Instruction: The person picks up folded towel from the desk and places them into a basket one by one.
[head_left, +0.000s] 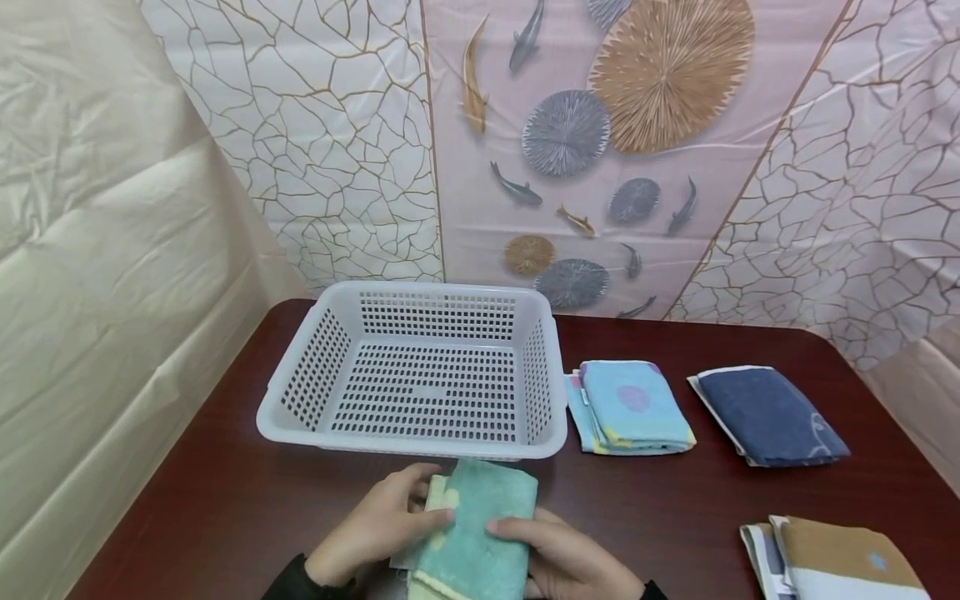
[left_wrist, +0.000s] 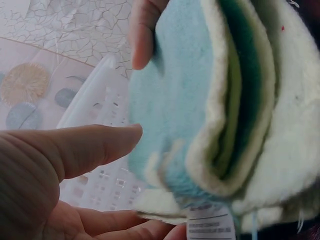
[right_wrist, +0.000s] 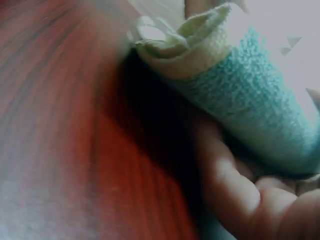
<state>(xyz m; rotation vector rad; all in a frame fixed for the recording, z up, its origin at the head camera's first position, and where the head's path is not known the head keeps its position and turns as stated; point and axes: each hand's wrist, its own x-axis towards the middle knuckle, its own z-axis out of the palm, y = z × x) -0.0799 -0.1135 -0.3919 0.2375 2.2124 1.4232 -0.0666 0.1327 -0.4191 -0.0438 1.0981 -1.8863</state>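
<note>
Both hands hold a folded teal-green towel [head_left: 491, 512] with pale yellow edges, close in front of the basket. My left hand [head_left: 386, 525] grips its left side, thumb on top and fingers beneath. On the other side my right hand [head_left: 573, 554] has its thumb over the towel, the other fingers curled underneath. In the left wrist view the folded layers show, and a white printed label [left_wrist: 210, 222] hangs from the lower edge. The right wrist view shows the towel's rounded fold [right_wrist: 250, 95] above the curled fingers.
A white perforated plastic basket [head_left: 551, 417] stands at the back left of the dark red-brown table [head_left: 225, 517]. To its right lie a folded light-blue towel [head_left: 633, 408] and a navy one [head_left: 772, 417]. A brown-and-white towel [head_left: 847, 554] lies at the front right.
</note>
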